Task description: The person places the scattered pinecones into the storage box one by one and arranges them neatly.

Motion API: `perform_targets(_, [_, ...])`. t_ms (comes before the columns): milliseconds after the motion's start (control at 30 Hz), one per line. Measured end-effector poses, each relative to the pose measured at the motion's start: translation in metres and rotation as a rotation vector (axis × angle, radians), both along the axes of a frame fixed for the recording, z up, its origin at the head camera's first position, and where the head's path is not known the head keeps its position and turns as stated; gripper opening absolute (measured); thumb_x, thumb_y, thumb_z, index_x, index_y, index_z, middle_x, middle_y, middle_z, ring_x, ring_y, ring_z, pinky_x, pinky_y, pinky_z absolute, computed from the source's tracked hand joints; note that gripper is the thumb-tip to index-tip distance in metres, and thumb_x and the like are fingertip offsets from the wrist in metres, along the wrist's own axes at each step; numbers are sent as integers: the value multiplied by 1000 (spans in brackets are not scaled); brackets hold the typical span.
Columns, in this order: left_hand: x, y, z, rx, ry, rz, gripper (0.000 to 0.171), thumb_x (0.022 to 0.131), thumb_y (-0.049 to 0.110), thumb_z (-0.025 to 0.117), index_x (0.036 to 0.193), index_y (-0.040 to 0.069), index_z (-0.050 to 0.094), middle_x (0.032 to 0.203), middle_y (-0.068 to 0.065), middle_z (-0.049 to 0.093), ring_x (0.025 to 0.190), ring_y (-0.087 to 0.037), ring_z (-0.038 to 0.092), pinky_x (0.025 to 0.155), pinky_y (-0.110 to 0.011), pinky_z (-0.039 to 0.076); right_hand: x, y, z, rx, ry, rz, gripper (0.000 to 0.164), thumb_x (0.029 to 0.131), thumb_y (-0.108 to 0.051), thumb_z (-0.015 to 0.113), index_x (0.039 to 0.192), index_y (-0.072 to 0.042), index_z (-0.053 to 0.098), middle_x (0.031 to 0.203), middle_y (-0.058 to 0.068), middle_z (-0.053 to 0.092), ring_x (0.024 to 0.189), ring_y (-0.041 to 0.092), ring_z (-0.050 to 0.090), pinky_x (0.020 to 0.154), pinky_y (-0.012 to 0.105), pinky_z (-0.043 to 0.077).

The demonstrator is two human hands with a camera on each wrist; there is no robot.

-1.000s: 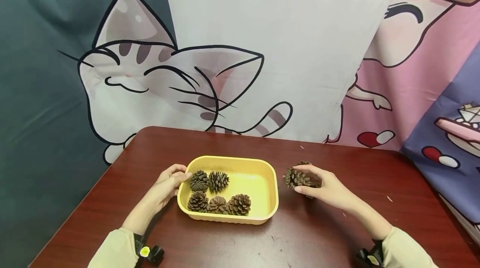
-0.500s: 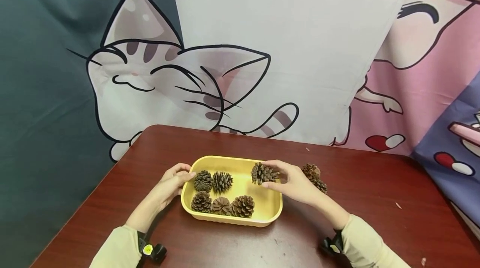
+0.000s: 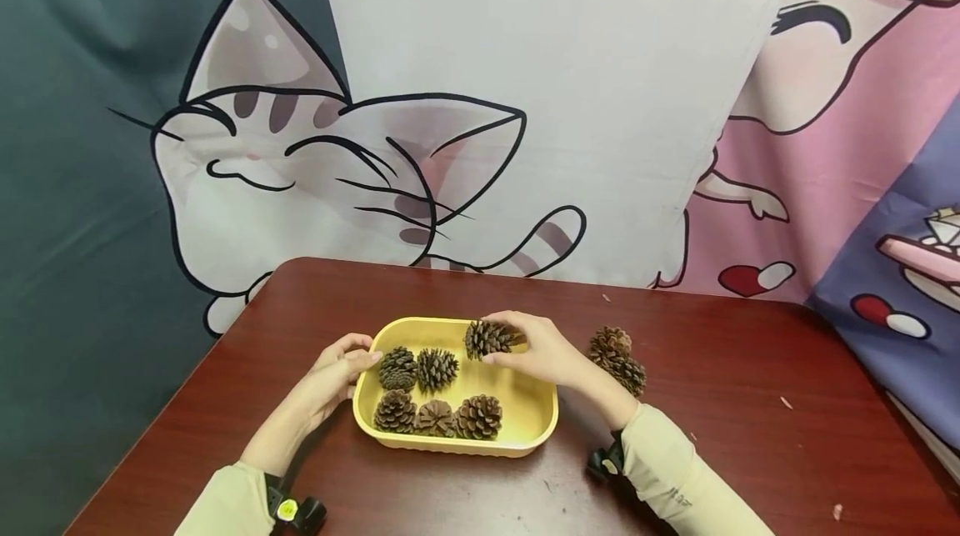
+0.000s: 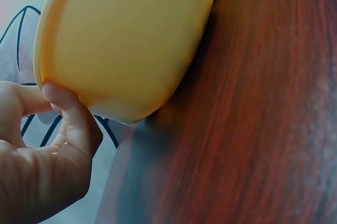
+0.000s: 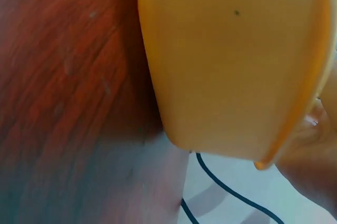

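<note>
A yellow plastic basin (image 3: pixel 528 411) stands on the table. My left hand (image 3: pixel 327 378) pinches its left rim; in the left wrist view, thumb and fingers (image 4: pixel 79 121) meet at the rim and outer wall. Between the thumb and fingers of my right hand (image 3: pixel 546 350) is a brown pine cone (image 3: pixel 486 339), held over the back of the basin. Inside, two pine cones (image 3: pixel 437 369) sit at the back left, and three pine cones (image 3: pixel 479 417) line the front wall. In the right wrist view the basin's wall (image 5: pixel 226 66) hides the held cone and most of the hand.
Two more pine cones (image 3: pixel 618 363) lie touching on the dark red table (image 3: pixel 720 436), right of the basin and behind my right forearm. Small flakes are scattered on the tabletop. A printed cloth (image 3: pixel 600 102) hangs behind the table's far edge.
My right hand has picked up a pine cone from the group on the right and carried it left, over the basin. The left hand keeps its hold on the rim.
</note>
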State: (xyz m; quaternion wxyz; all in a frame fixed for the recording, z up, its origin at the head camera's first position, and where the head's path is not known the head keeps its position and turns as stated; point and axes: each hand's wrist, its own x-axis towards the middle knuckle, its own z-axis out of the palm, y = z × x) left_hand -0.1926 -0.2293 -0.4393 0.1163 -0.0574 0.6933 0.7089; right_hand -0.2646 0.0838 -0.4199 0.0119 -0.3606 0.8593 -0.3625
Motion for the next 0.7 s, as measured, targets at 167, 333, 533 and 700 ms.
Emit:
perform_targets(167, [1, 2, 0, 2, 4, 24, 33, 91, 11, 56, 114, 0, 35, 83, 0, 56, 78, -11, 61, 64, -36, 54, 1, -9, -6, 38, 7, 2, 56, 78, -31, 75, 128, -14, 55, 127, 2, 58, 118, 21, 53, 99, 40, 42])
perform_targets(333, [1, 2, -1, 5, 4, 28, 33, 91, 10, 56, 114, -1, 35, 82, 0, 56, 76, -11, 60, 63, -35, 54, 4, -12, -10, 91, 27, -10, 54, 78, -31, 75, 127, -15, 56, 126, 2, 59, 117, 22, 53, 99, 40, 42])
perform_targets(533, [1, 2, -1, 13, 16, 21, 34, 91, 11, 56, 115, -1, 35, 83, 0, 57, 76, -11, 60, 63, -34, 54, 7, -17, -11, 238, 111, -37, 53, 77, -38, 74, 124, -17, 58, 122, -1, 61, 99, 19, 61, 95, 39, 44])
perform_targets(700, [2, 0, -1, 9, 8, 26, 35, 91, 12, 58, 115, 0, 35, 82, 1, 56, 75, -11, 60, 62, -33, 54, 7, -22, -14, 317, 170, -26, 53, 78, -41, 72, 123, -16, 59, 121, -2, 62, 113, 17, 57, 97, 35, 43])
